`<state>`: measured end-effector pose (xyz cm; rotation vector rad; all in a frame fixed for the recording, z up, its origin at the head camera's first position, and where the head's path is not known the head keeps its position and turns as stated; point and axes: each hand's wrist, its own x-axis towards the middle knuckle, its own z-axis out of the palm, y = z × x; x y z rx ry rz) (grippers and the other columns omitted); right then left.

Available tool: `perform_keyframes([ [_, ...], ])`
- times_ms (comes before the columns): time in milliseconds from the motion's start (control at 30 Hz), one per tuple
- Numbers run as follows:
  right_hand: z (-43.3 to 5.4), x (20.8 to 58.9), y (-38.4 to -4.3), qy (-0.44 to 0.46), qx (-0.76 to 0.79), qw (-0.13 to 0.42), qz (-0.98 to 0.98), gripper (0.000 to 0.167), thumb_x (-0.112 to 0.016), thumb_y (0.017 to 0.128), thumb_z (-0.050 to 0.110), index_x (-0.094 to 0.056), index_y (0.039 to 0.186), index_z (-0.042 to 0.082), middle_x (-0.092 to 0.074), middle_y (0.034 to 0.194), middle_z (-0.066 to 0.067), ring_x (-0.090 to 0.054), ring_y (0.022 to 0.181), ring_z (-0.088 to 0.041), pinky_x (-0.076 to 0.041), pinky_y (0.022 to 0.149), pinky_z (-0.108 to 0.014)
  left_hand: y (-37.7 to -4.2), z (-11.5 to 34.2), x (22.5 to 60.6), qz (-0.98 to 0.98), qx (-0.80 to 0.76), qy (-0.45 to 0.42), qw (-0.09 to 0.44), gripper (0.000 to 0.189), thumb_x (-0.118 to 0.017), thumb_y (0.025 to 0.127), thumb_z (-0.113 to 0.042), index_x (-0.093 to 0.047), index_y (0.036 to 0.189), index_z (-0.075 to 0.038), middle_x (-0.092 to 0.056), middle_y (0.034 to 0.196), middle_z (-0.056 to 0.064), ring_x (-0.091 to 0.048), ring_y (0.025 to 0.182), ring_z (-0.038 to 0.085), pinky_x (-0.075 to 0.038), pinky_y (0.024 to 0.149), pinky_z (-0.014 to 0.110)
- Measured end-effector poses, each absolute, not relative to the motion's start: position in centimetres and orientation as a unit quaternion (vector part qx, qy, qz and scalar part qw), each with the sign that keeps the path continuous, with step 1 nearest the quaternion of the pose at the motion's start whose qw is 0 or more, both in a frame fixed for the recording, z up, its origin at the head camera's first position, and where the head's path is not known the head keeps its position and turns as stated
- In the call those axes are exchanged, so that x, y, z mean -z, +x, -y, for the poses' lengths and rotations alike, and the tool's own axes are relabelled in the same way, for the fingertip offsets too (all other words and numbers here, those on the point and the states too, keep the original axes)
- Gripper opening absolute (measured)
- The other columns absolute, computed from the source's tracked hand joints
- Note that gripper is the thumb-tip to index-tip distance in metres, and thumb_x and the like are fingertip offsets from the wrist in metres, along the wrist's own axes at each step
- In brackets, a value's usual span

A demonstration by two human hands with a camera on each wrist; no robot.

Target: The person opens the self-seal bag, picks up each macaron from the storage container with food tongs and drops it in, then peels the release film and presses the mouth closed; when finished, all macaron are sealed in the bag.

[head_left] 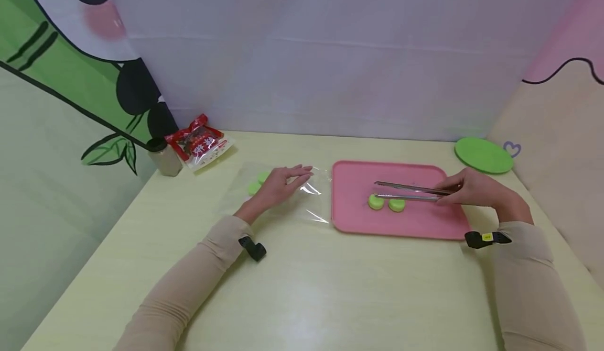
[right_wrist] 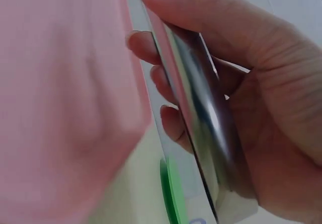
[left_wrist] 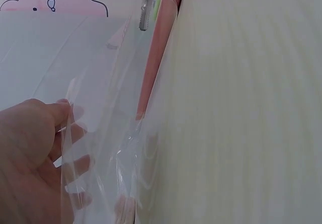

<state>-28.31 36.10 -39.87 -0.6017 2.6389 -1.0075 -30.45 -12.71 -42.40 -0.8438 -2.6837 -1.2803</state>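
My left hand (head_left: 281,184) is at a clear plastic bag (head_left: 313,199) lying flat on the table, pinching its film between thumb and fingers in the left wrist view. Through the film, two round light green pieces (head_left: 254,188) show beside the wrist. My right hand (head_left: 464,188) grips metal tongs (head_left: 410,187) held over the pink tray (head_left: 349,220). The two tong arms stand apart, their tips pointing left. On the tray, two more round green pieces (head_left: 397,205) sit by the lower arm; whether it touches them, I cannot tell.
At the back left, a red and white snack packet (head_left: 200,142) leans near a jar (head_left: 165,158) with a dark lid. A green plate (head_left: 484,155) lies at the back right corner. Printed cloth hangs behind the table.
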Motion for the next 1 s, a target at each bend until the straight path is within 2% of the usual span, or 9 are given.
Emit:
perform_keyframes([
  [133,-38.0,39.8,-27.8,-0.198,0.343,0.136,-0.908,0.037,-0.088,0.078,0.019,-0.078,0.111,0.006,-0.076,0.089,0.000,-0.061,0.076,-0.005,-0.049,0.066,-0.020,-30.5,12.6,42.3,0.869,0.412,-0.272,0.026,0.032,-0.060,0.103,-0.026,-0.070,0.124,-0.004,-0.061,0.136,0.006,-0.046,0.137,0.032,-0.026,0.117,0.054],
  [333,-40.3,40.0,-27.1,-0.189,0.347,0.151,-0.906,0.038,-0.087,0.077,0.013,-0.076,0.111,0.001,-0.077,0.095,-0.002,-0.063,0.084,0.001,-0.050,0.071,-0.017,-30.5,12.7,42.3,0.871,0.408,-0.272,0.026,0.033,-0.059,0.103,-0.026,-0.070,0.124,-0.004,-0.061,0.136,0.006,-0.046,0.137,0.033,-0.027,0.117,0.052],
  [500,-40.7,40.2,-26.9,-0.205,0.335,0.161,-0.905,0.036,-0.087,0.077,0.014,-0.077,0.110,0.001,-0.076,0.092,-0.004,-0.063,0.077,-0.007,-0.050,0.067,-0.020,-30.4,12.8,42.4,0.872,0.406,-0.273,0.023,0.034,-0.059,0.103,-0.027,-0.070,0.125,-0.003,-0.061,0.137,0.007,-0.045,0.138,0.033,-0.028,0.117,0.052],
  [800,-40.5,40.5,-27.3,-0.201,0.312,0.133,-0.919,0.035,-0.088,0.075,0.013,-0.078,0.107,0.001,-0.075,0.085,-0.003,-0.060,0.073,-0.007,-0.048,0.064,-0.021,-30.4,12.7,42.4,0.871,0.407,-0.273,0.025,0.034,-0.060,0.102,-0.026,-0.070,0.124,-0.003,-0.062,0.136,0.006,-0.046,0.137,0.031,-0.027,0.117,0.053],
  [1000,-39.6,40.0,-27.4,-0.258,0.336,0.110,-0.899,0.027,-0.085,0.077,0.006,-0.079,0.103,0.002,-0.074,0.083,-0.006,-0.060,0.071,-0.008,-0.048,0.062,-0.019,-30.5,12.8,42.5,0.875,0.403,-0.269,0.023,0.033,-0.060,0.102,-0.028,-0.071,0.125,-0.007,-0.061,0.137,0.004,-0.045,0.138,0.030,-0.030,0.117,0.047],
])
